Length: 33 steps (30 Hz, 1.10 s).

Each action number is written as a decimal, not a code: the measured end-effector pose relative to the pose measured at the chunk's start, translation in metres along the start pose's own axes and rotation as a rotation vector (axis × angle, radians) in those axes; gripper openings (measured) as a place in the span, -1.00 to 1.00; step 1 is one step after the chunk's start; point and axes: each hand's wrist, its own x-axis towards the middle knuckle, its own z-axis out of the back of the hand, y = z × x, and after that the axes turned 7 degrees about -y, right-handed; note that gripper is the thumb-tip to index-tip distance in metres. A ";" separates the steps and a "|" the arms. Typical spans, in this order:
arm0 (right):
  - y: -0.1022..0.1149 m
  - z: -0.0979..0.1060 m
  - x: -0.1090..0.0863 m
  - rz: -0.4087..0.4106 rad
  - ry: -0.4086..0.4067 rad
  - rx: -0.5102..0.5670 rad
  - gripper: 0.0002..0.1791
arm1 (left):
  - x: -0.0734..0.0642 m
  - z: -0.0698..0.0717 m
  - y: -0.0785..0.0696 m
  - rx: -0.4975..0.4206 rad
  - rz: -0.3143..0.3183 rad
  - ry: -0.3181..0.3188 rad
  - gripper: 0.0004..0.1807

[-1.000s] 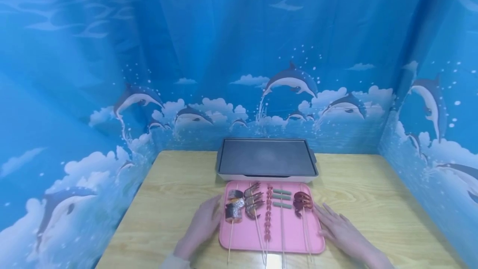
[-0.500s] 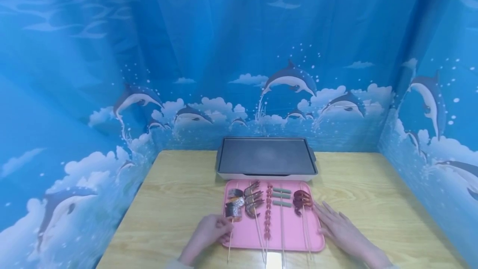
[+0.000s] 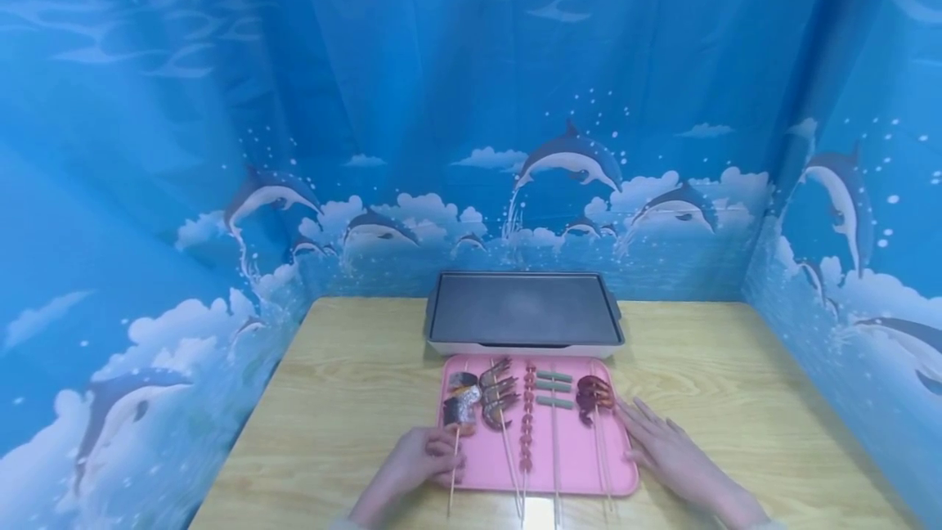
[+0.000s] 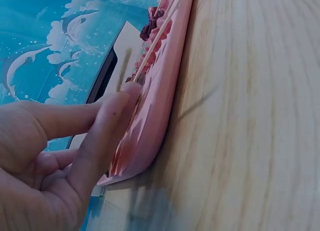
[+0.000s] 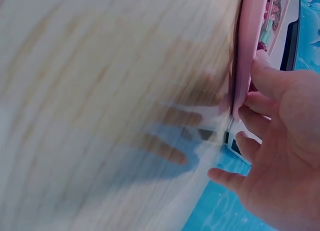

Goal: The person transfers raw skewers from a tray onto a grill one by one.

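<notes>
A pink tray point(image 3: 577, 464) holds several wooden-stick skewers side by side. At its left lies a skewer of fish chunks point(image 3: 459, 410). My left hand point(image 3: 418, 458) pinches that skewer's stick between thumb and fingers below the fish; the left wrist view shows the stick point(image 4: 124, 68) rising past the fingertips. To its right come a shrimp skewer point(image 3: 499, 395), a skewer of small red pieces point(image 3: 527, 424), a skewer of green pieces point(image 3: 555, 388) and an octopus skewer point(image 3: 593, 396). With fingers extended, my right hand point(image 3: 673, 455) touches the tray's right edge, as the right wrist view confirms.
Directly behind the tray stands a flat dark griddle point(image 3: 526, 309) with a pale base. Both rest on a wood-grain table point(image 3: 353, 366). A blue curtain point(image 3: 412, 105) printed with dolphins encloses the back and sides. Stick ends overhang the tray's near edge.
From the tray's left edge, my left hand has moved nearer to me and to the right, and taken hold of the fish skewer's stick. My right hand has stayed in place.
</notes>
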 end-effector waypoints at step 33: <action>-0.001 0.000 -0.001 0.017 0.012 -0.015 -0.34 | 0.023 0.030 -0.060 -0.069 -0.066 -0.055 -0.59</action>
